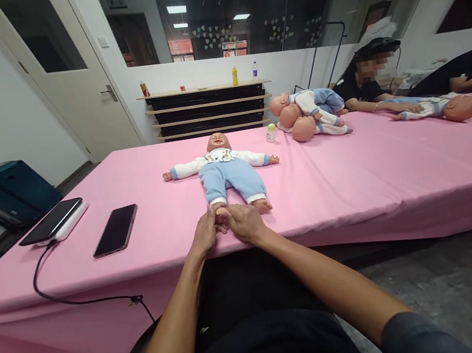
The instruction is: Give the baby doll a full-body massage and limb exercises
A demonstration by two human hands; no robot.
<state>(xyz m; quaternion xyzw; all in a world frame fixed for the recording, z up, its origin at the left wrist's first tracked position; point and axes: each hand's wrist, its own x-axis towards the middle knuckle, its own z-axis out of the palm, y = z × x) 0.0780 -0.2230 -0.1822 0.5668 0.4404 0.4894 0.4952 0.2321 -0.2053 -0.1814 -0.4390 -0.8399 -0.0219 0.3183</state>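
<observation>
While the left hand (pixel 204 232) and right hand (pixel 247 221) pinch one foot (pixel 220 210) of a doll (pixel 230 174) at frame centre, its clothed body looks light and soft, probably best held round the trunk. Outward: one small bottle (pixel 271 133), three piled dolls (pixel 303 129) upper right, at least one other doll (pixel 464 107) far right, two phones (pixel 115 231) left.

Smooth plastic doll head (pixel 217 141), matt cloth outfit (pixel 232 177)

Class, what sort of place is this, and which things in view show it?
Perhaps a training or practice room: a long pink-covered table, a baby doll on its back there, and more dolls piled farther right.
</observation>
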